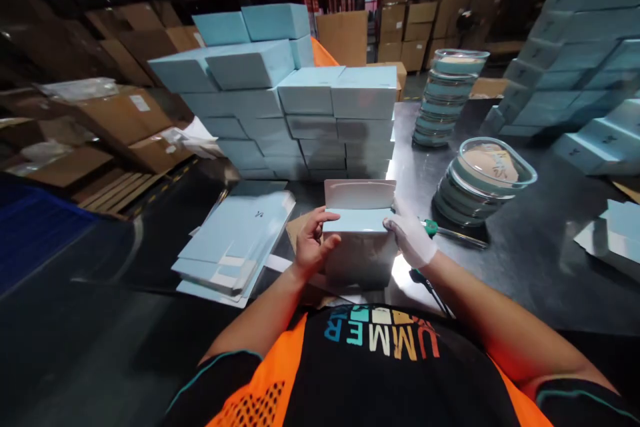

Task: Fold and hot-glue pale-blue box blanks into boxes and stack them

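A light blue cardboard box [359,259] stands in front of my body, its far flap [360,193] raised. My left hand [314,243] is bare and holds the box's left side, fingers at the upper edge and thumb at the near face. On the opposite side, my right hand [413,237] in a white glove grips the right upper corner, thumb on top. Just right of the glove lies a screwdriver [431,228] with a green handle. To the left rests a pile of flat blue box blanks [240,227]. The box's inside is hidden.
Finished-looking blue boxes [307,100] form a wall behind the work spot. Nested glass dishes stand in a near stack [467,203] and a far stack [443,107]. More blue boxes [565,60] rise at right on the dark table [530,267]. Brown cartons [120,120] sit at left.
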`<state>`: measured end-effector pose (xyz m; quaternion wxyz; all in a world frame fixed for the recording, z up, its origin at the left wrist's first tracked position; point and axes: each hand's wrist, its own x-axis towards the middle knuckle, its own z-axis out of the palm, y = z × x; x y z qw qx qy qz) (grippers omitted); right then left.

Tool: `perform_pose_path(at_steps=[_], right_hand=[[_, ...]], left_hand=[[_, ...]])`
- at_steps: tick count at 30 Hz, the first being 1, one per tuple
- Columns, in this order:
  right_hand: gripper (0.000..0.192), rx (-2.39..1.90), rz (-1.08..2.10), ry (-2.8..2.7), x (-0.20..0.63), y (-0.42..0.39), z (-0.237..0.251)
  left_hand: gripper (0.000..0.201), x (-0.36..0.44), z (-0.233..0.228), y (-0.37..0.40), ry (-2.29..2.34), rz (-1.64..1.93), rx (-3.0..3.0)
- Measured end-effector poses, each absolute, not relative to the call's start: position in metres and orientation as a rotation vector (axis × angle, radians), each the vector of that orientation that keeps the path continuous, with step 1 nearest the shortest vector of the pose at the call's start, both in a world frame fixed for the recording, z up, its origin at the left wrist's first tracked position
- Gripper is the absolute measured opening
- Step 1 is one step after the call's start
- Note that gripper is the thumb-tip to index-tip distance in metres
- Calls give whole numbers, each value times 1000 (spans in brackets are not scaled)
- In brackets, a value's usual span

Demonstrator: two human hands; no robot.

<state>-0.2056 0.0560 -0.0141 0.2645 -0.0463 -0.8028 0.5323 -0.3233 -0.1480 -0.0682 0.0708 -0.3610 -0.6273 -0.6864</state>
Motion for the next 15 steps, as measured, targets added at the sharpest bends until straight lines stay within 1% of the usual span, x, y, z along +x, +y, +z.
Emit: perform_pose_path(at_steps=[2, 3, 5, 6, 7, 8, 10, 11, 12, 15], right_hand=[[51, -138, 1516, -2155, -209, 56, -15], [53, -123, 1535, -2156, -206, 59, -17], [64, 0, 1464, -2203, -197, 67, -24], [68, 87, 1415, -2231, -191, 71, -28], [66, 162, 1376, -2248, -185, 73, -30], [58, 217, 1354, -2255, -180, 73, -32], [34, 289, 1355, -2233, -171, 71, -33], [25, 326, 1357, -2212, -168, 68, -33], [22, 364, 1346, -2192, -166, 66, -33], [22, 358, 1291, -2166, -164, 60, -39]], left_hand=[[63, -325, -71, -148, -1816, -2055, -1161], [59, -326, -71, -148, -1761, -2072, -1181], [55, -330, -66, -150, -1630, -2136, -1210], [54, -332, -63, -152, -1582, -2156, -1247], [52, -334, -58, -154, -1568, -2152, -1305], [47, -336, -53, -157, -1590, -2119, -1382], [37, -339, -45, -163, -1686, -2002, -1527], [34, -339, -42, -165, -1721, -1954, -1567], [31, -339, -40, -167, -1726, -1927, -1585], [20, -337, -46, -166, -1620, -1946, -1603]])
